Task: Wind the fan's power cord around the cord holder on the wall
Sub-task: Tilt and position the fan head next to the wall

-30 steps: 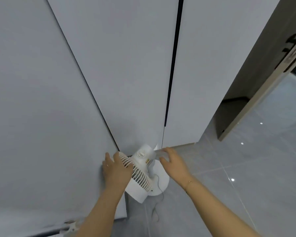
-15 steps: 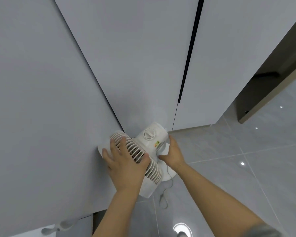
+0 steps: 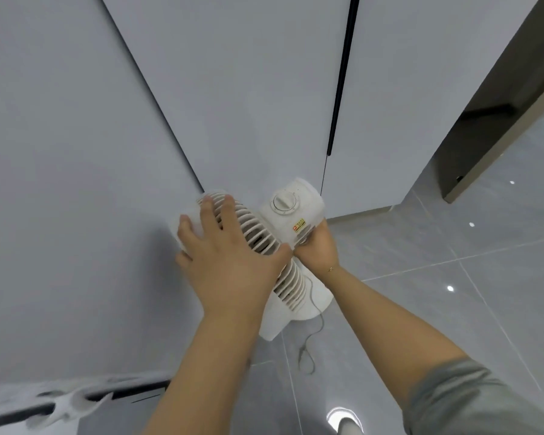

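A small white fan (image 3: 288,221) with a ribbed grille and a round knob on its motor housing is held up off the floor, close to the grey cabinet wall. My left hand (image 3: 230,262) is spread over the grille and grips the fan's front. My right hand (image 3: 316,246) clasps the fan under the motor housing. A thin grey power cord (image 3: 308,343) hangs from the fan and loops loosely on the floor tiles. A white cord holder (image 3: 66,403) with prongs sticks out of the wall at the lower left, blurred.
Tall grey cabinet doors (image 3: 233,89) with dark gaps fill the left and middle. A brown door frame (image 3: 496,120) stands at the right. Glossy grey floor tiles (image 3: 453,277) spread to the right and below. A white shoe tip (image 3: 346,425) shows at the bottom.
Both hands have closed on the fan and raised it off the floor, toward me. The cord now dangles below it. The camera view has shifted closer.
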`<state>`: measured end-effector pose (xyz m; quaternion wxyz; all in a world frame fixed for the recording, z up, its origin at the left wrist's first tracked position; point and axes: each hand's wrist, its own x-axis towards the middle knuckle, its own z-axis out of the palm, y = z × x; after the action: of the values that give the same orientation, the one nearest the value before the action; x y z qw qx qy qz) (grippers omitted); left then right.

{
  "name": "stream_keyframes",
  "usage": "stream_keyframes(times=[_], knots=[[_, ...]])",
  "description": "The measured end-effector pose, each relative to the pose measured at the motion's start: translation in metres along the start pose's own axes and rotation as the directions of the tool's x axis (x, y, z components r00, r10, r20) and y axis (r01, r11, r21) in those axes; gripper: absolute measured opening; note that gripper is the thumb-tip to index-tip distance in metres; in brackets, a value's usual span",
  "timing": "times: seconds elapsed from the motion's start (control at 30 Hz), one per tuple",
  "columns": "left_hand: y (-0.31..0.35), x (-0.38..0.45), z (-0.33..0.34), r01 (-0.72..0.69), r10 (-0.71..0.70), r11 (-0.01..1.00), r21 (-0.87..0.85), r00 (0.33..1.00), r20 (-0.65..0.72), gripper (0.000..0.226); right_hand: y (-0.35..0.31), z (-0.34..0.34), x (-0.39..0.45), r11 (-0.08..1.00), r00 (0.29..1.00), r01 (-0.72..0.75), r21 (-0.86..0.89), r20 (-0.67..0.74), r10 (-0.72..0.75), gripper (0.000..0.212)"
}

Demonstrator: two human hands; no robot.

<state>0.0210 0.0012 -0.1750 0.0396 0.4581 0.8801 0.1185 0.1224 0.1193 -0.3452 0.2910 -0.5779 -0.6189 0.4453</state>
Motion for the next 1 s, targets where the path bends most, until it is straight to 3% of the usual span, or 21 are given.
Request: stream_keyframes(times=[0.2, 0.67, 1.0], knots=[[-0.005, -0.047, 0.001, -0.121, 0.118, 0.989, -0.084, 0.992, -0.036, 0.088, 0.024, -0.017, -0.048, 0.997, 0.984, 0.07, -0.018, -0.165, -0.072, 0.07], [-0.083, -0.259, -0.007, -0.261, 0.248, 0.943, -0.207, 0.965, -0.087, 0.085, 0.087, -0.027, -0.252, 0.983, 0.934, 0.163, -0.083, -0.309, -0.181, 0.058], [-0.185, -0.335, -0.02, -0.228, 0.195, 0.945, -0.234, 0.968, -0.156, 0.083, 0.072, 0.025, -0.358, 0.966, 0.938, 0.222, -0.131, -0.24, -0.248, 0.044]])
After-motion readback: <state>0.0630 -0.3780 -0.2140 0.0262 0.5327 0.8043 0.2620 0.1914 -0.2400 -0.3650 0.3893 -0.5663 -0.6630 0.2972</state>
